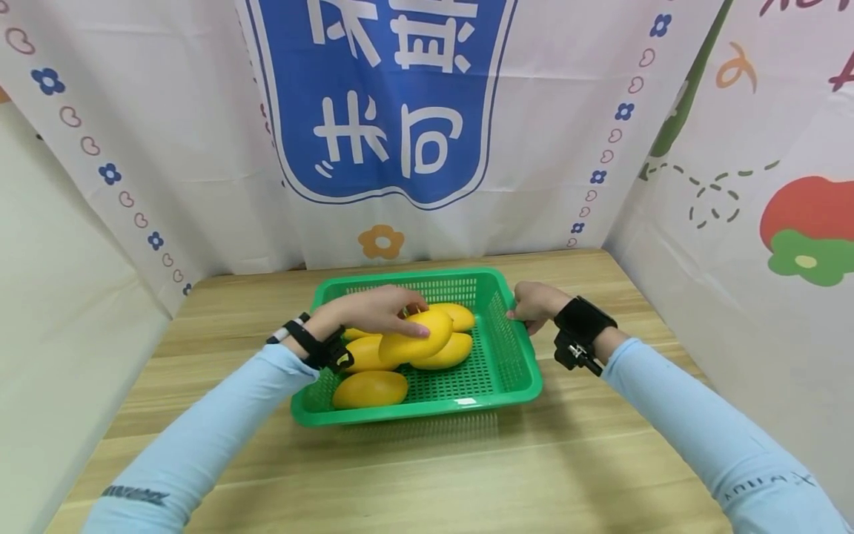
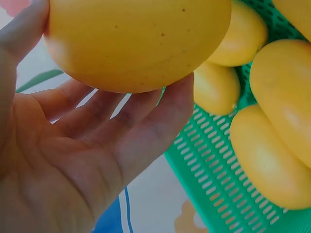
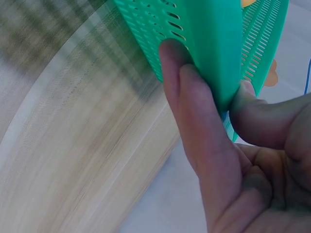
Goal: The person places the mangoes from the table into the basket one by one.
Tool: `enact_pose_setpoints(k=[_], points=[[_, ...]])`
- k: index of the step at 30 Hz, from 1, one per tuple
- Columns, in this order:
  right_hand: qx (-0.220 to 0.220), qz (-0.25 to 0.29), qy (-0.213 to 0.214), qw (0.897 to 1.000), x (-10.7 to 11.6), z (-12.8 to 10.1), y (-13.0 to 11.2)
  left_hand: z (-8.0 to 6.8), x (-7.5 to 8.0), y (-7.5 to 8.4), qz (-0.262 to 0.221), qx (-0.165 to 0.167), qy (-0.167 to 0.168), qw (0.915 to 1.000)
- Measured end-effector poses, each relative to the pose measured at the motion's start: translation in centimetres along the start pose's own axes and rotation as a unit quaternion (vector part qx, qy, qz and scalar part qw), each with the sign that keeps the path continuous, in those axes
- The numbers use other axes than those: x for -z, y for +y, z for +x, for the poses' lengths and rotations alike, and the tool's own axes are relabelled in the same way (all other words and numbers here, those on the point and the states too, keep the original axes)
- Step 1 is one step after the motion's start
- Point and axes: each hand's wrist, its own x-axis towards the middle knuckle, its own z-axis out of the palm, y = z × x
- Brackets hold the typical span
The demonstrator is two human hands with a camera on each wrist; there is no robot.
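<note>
In the head view my left hand (image 1: 380, 308) holds a yellow mango (image 1: 416, 336) over the left half of a green plastic basket (image 1: 416, 415). The left wrist view shows this mango (image 2: 141, 41) between the thumb and fingers (image 2: 170, 109), with dark specks on its skin. Several more mangoes lie in the basket, among them one at the front left (image 1: 370, 389) and one in the middle (image 1: 448, 352). My right hand (image 1: 536, 302) grips the basket's right rim; in the right wrist view the thumb (image 3: 257, 119) is on one side and fingers on the other.
The basket stands on a wood-grain table (image 1: 427, 482). Behind it hangs a white cloth with a blue emblem (image 1: 380, 96), and a printed cloth wall (image 1: 754, 245) closes the right side. A pale panel (image 1: 60, 311) stands at the left.
</note>
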Motion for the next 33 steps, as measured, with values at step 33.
enact_pose_setpoints(k=[33], points=[[-0.005,-0.008,-0.006,1.0,0.3,0.3,0.5,6.0,-5.2,2.9,0.053,-0.021,-0.115,0.9917]])
